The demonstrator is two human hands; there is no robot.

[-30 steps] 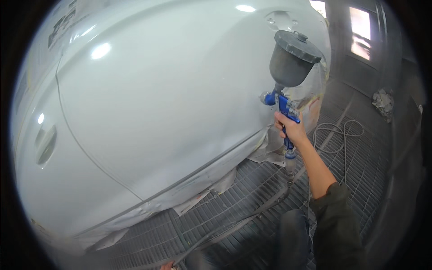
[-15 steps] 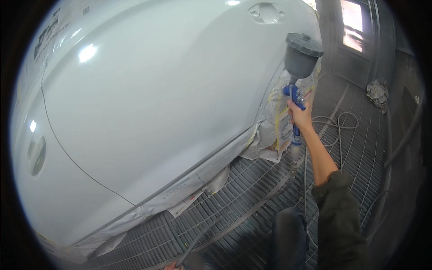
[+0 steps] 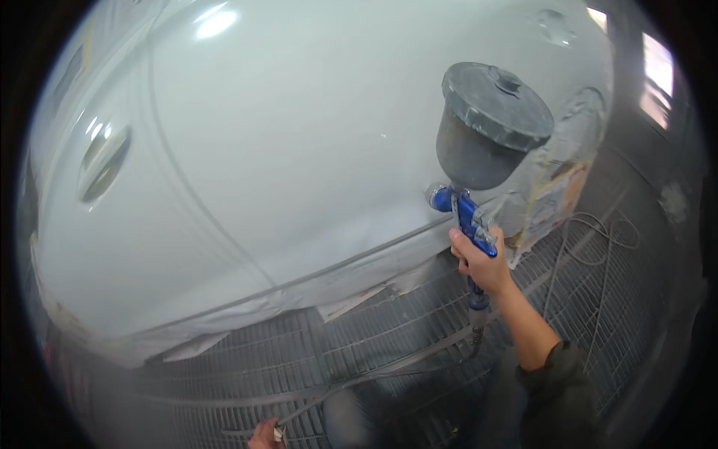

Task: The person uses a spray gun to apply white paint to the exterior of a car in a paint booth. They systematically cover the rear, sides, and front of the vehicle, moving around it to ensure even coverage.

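Note:
My right hand [image 3: 481, 263] is wrapped round the handle of a blue spray gun [image 3: 465, 213]. A grey paint cup [image 3: 479, 150] with a round lid sits on top of it, tilted slightly. The gun's nozzle faces the lower part of a glossy white car door panel [image 3: 299, 150], close to its surface. From the base of the handle an air hose [image 3: 389, 372] runs left above the floor. At the bottom edge my left hand [image 3: 263, 434], only partly in view, is closed round that hose.
Masking paper and film [image 3: 550, 206] cover the car's right end and run along the panel's lower edge. The floor is a metal grating [image 3: 292, 337], with a loop of hose [image 3: 598, 239] lying at the right. A crumpled bundle [image 3: 673, 203] lies by the wall.
The spray gun has come closer to me and moved down and slightly left along the panel. My view has shifted left, and more of my left hand shows.

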